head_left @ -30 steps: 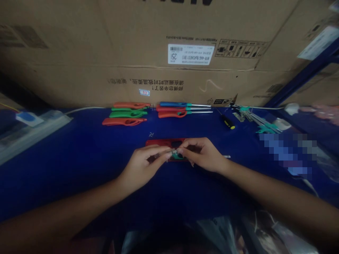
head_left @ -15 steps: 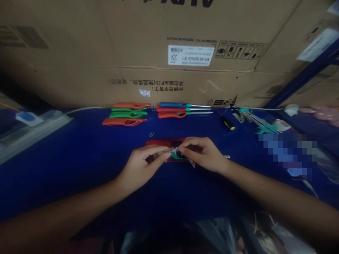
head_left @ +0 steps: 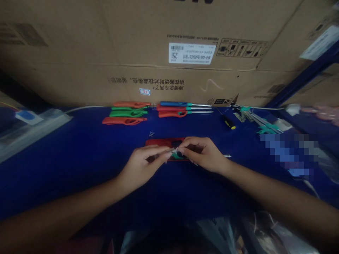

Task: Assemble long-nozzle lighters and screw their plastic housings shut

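Note:
My left hand (head_left: 140,162) is closed, thumb and fingers pinching a small greyish, partly see-through part (head_left: 171,151). At that part's right end, the fingertips of my right hand (head_left: 205,153) are pinched together on a tiny whitish piece (head_left: 176,150), too small to name. Both hands are just above a red lighter casing (head_left: 156,142) lying on the blue table, with green and black parts inside it. The hands cover much of the casing. A metal tube tip (head_left: 227,156) shows past my right wrist.
Orange and green lighter casings (head_left: 127,113) lie at the back, beside several lighters with metal tubes (head_left: 173,109). Small bent wires (head_left: 151,134) lie behind the red casing. A screwdriver (head_left: 229,122) and green-ended tubes (head_left: 261,121) are at right. A large cardboard box (head_left: 87,56) stands behind.
The view has shifted very slightly. Both hands keep nearly the same pinch over the red casing, with only small movement at the fingertips.

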`<state>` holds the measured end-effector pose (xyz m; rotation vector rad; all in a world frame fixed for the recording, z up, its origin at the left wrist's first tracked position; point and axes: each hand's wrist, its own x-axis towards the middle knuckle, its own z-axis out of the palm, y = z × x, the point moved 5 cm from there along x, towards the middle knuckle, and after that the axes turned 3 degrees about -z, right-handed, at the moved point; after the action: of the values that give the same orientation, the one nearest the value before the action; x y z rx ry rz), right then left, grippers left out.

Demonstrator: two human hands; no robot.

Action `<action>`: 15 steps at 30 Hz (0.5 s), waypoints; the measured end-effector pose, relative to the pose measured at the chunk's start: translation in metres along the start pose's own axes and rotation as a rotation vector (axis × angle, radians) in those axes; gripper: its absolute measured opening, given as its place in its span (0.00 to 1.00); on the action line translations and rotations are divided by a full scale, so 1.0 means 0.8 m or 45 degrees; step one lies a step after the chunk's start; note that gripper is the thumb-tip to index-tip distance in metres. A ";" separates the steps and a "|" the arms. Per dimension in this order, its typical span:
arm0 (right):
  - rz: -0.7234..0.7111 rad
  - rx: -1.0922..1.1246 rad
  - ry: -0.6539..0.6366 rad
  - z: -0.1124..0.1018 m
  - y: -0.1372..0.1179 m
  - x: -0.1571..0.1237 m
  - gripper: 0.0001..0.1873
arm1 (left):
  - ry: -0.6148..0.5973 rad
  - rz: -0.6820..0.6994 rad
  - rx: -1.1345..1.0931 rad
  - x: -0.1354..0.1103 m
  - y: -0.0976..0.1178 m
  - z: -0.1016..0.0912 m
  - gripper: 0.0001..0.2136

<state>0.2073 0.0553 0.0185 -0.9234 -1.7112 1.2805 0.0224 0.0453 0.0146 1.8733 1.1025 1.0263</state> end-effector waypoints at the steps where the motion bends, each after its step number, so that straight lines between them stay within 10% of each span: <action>1: -0.006 -0.006 -0.002 0.000 0.000 0.000 0.15 | -0.001 -0.001 0.000 0.000 0.000 0.000 0.08; 15: 0.026 -0.057 0.035 -0.013 0.002 0.001 0.18 | -0.176 0.109 0.386 0.005 0.014 -0.012 0.10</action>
<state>0.2167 0.0609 0.0187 -0.9827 -1.7189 1.2418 0.0188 0.0461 0.0294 2.2129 1.1541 0.7952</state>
